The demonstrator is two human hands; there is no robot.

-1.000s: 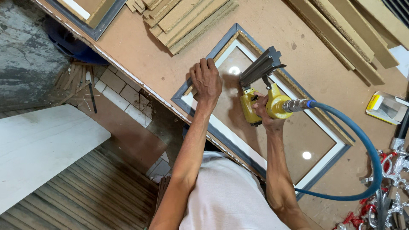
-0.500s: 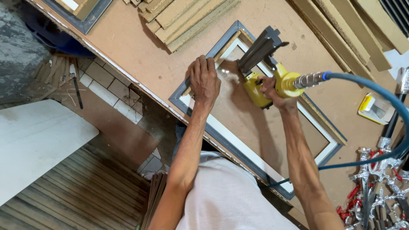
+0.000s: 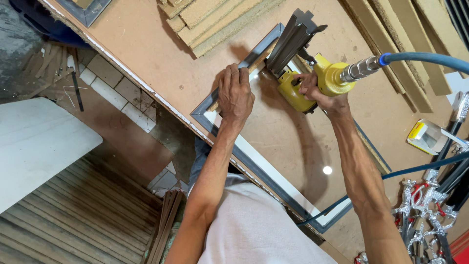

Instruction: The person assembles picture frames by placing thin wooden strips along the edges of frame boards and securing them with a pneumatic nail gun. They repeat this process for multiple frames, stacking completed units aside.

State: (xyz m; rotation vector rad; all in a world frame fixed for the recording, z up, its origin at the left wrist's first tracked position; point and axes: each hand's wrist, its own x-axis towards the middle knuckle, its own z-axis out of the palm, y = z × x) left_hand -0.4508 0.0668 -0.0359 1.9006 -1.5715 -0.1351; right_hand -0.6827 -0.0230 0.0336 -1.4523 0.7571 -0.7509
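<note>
A grey picture frame [image 3: 246, 164] with a brown backing board lies face down on the workbench [image 3: 146, 54]. My left hand [image 3: 234, 95] presses flat on the frame's left side near its far corner. My right hand [image 3: 320, 93] grips a yellow pneumatic nail gun [image 3: 305, 73], whose grey magazine points at the frame's far corner. A blue air hose [image 3: 430, 57] runs from the gun's rear off to the right.
Stacked strips of fibreboard [image 3: 215, 19] lie at the far edge, more long strips [image 3: 391, 54] to the right. A small box [image 3: 427, 137] and metal ornate pieces [image 3: 420, 210] sit at right. Another frame [image 3: 88, 9] lies at top left. Floor tiles and scraps [image 3: 53, 73] are below left.
My right hand has carried the nail gun further toward the frame's far corner. My left hand stays pressed on the frame's left side. The view has shifted closer.
</note>
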